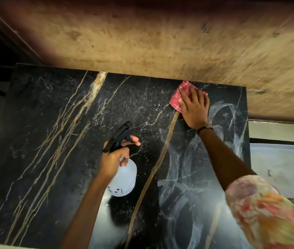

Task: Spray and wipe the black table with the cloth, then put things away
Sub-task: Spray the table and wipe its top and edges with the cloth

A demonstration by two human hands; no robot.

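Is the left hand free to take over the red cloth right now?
Probably not: the left hand grips the spray bottle, and the right hand lies flat on the red cloth, covering most of it.

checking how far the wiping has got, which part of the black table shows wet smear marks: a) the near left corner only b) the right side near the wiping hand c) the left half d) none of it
b: pale swirled streaks cover the right part of the black marble table, below the right hand pressing the pink cloth, while the left hand holds the spray bottle over the unstreaked left.
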